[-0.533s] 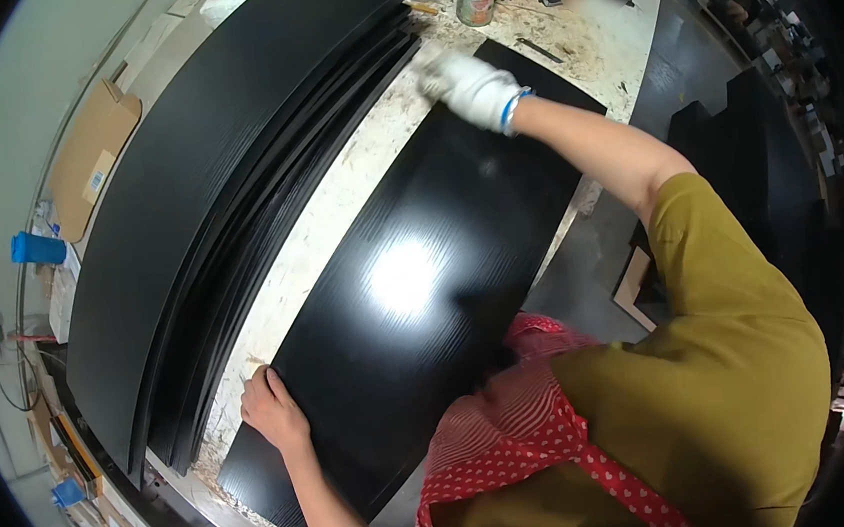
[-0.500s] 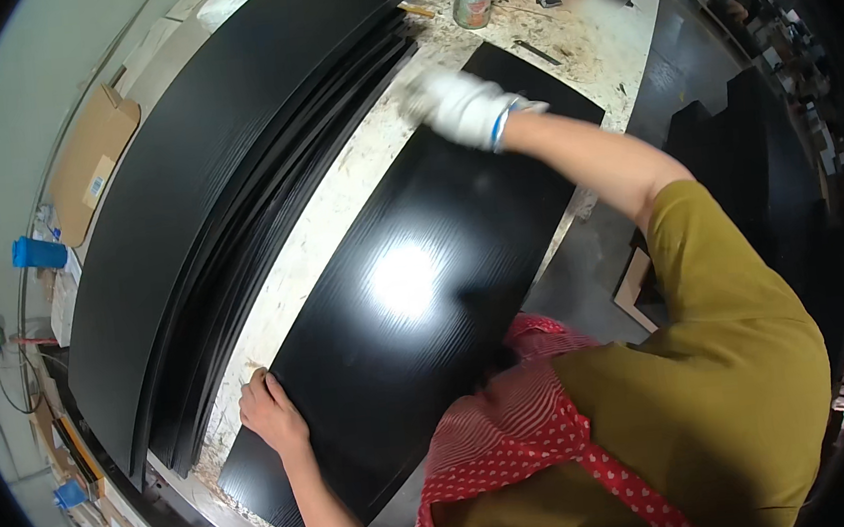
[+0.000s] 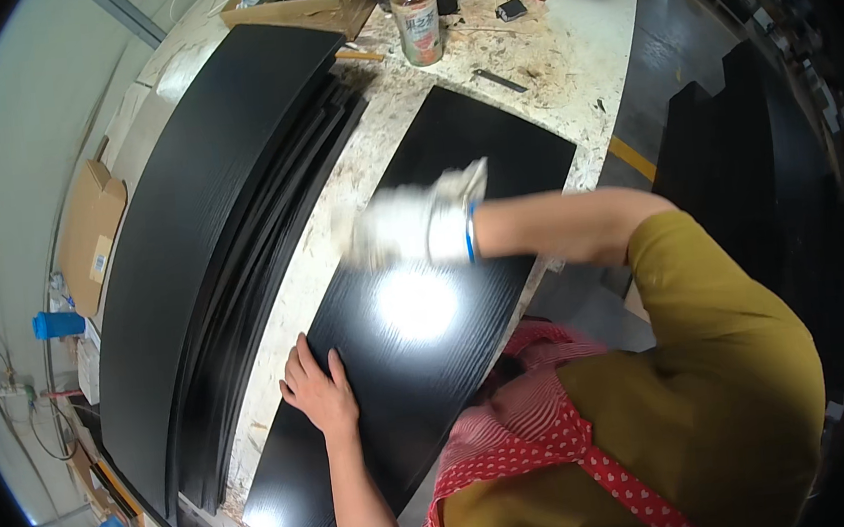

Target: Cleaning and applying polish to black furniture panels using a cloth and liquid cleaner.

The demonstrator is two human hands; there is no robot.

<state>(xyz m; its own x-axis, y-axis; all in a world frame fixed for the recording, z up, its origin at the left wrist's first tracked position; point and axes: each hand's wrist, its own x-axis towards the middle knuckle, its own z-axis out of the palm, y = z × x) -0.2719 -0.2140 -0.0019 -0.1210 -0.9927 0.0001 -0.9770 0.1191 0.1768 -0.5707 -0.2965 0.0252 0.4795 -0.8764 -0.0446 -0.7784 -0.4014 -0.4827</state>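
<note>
Head view: your right hand (image 3: 409, 232), in a white glove and blurred with motion, has swept down the black panel (image 3: 421, 364) from the upper right of the frame to its middle, so the wiping stroke now seems to cover the panel's centre; whether that hand is closed on anything you cannot tell. Your left hand (image 3: 318, 388) stays flat, fingers spread, pressing the panel's left edge at lower centre. The panel lies on the worktable (image 3: 565, 60), beside the stack of black boards (image 3: 210, 252) at left, unchanged
</note>
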